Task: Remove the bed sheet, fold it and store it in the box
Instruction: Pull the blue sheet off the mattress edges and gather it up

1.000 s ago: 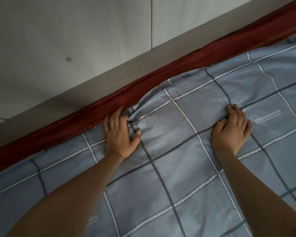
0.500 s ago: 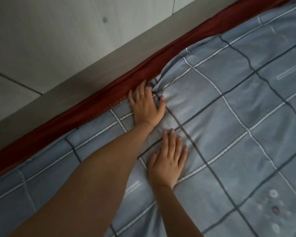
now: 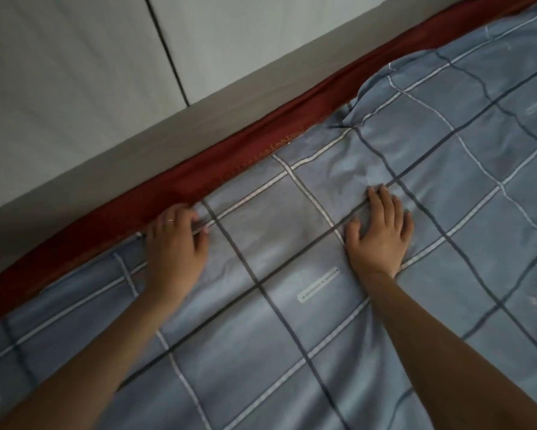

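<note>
At the far hem, the fingers [image 3: 195, 223] of the left hand [image 3: 175, 252] are being curled over the edge of the bed sheet [image 3: 292, 321] and clamped on the cloth, though the tips are being softened by blur. Fingers [image 3: 382, 203] of the right hand [image 3: 382, 240] are being held straight and close together, pressed flat on the sheet, well apart from the left hand.

Change noted: half a second ago both hands were being kept close together at the loosened bulge [image 3: 372, 94]. The left hand is now being worked further left along the hem, onto a stretch lying flat against the red strip [image 3: 230, 169], while the right hand is being used as an anchor.

Judgement: untucking is being carried along the wall side section by section. Removal is being judged early, with folding not yet begun and the box not in view.

Edges: the red strip is being seen between the sheet and a grey ledge [image 3: 168, 125], with the wall [image 3: 74, 57] just behind, so room beyond the hem is being judged scant. Open room is being offered only toward the person, and pulling that way is being favoured.
</note>
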Demonstrator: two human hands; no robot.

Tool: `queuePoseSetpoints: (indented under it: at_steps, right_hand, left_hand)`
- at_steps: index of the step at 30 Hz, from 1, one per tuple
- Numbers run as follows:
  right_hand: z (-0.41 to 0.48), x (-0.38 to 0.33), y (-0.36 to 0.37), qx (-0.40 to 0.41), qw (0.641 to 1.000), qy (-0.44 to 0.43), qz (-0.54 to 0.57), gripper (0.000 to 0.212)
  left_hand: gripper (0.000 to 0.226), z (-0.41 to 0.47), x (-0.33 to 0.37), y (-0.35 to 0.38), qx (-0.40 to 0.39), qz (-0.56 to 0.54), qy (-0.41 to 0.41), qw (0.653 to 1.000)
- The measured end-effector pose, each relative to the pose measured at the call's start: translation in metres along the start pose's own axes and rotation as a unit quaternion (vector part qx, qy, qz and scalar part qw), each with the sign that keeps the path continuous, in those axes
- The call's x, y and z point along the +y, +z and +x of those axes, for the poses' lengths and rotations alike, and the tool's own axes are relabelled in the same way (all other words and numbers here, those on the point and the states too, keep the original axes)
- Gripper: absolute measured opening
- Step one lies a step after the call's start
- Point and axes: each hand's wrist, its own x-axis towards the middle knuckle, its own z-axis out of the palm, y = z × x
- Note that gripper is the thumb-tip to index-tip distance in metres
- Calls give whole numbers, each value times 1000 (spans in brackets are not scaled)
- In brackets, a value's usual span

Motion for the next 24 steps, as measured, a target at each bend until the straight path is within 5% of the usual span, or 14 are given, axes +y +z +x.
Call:
queuePoseSetpoints:
  at_steps: [7,10,13,17,24]
  right_hand:
    - [-14,-40,-19,-60,993,-1,-97,52]
    - [-28,-99,-33,-134,979,-142,-55,54]
    - [-47,-168,-30,-249,920,-304,-3,51]
    - [-63,-240,-14,-347,869,-352,27,46]
    - [-78,-288,4,-285,903,-322,0,27]
  left_hand:
    - [33,-57,-90,-55,24,123,-54,991]
    - [25,-63,-112,-69,2,106,-80,991]
    - [23,-68,-125,-78,-46,94,-50,993]
    - [21,-65,-137,-88,-65,24,-15,997]
    - [15,-44,-150,-94,-116,-177,-131,969]
